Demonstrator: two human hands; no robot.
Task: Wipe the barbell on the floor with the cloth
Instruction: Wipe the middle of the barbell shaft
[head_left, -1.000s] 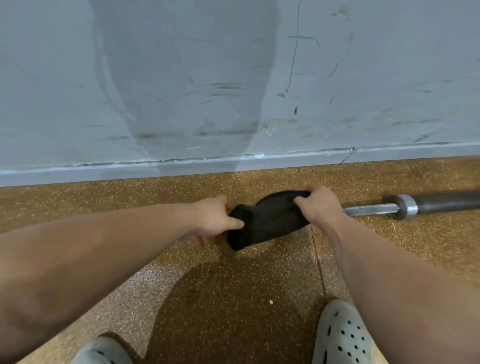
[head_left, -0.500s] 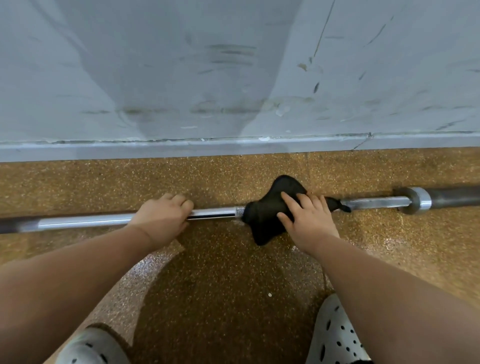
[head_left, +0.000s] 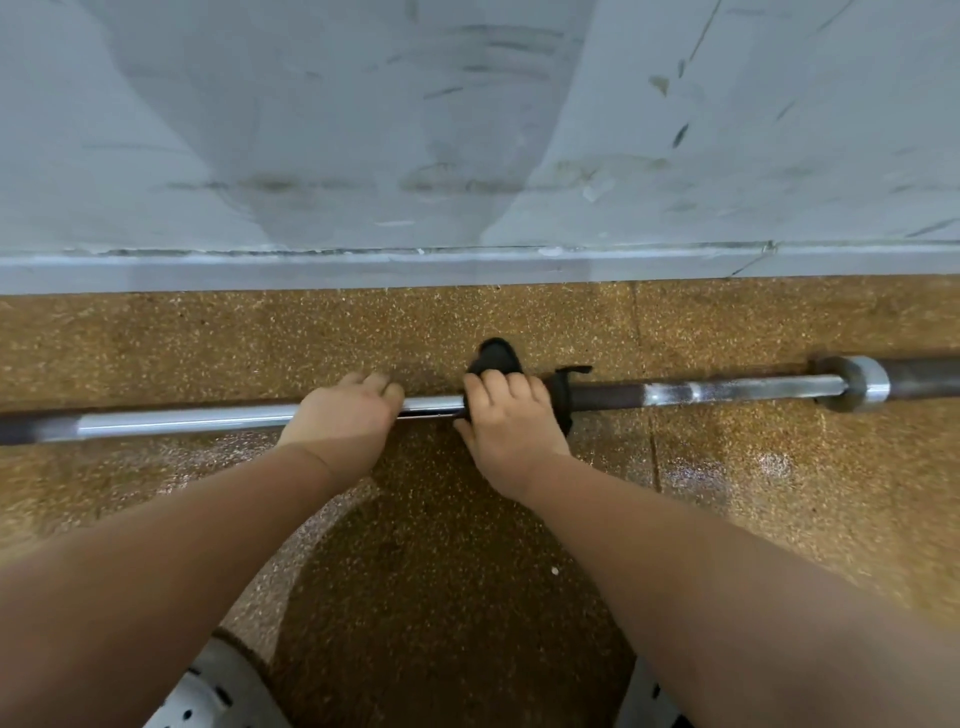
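At mid-shaft, your right grip (head_left: 506, 423) clamps the cloth (head_left: 494, 356) round the barbell (head_left: 727, 391), left grip (head_left: 350, 415) clasping bare steel; most length seems unwiped.

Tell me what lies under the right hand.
Under the right hand lies the black cloth, bunched over the barbell. The stretch of bar beneath cloth and hand is covered, so its state cannot be seen.
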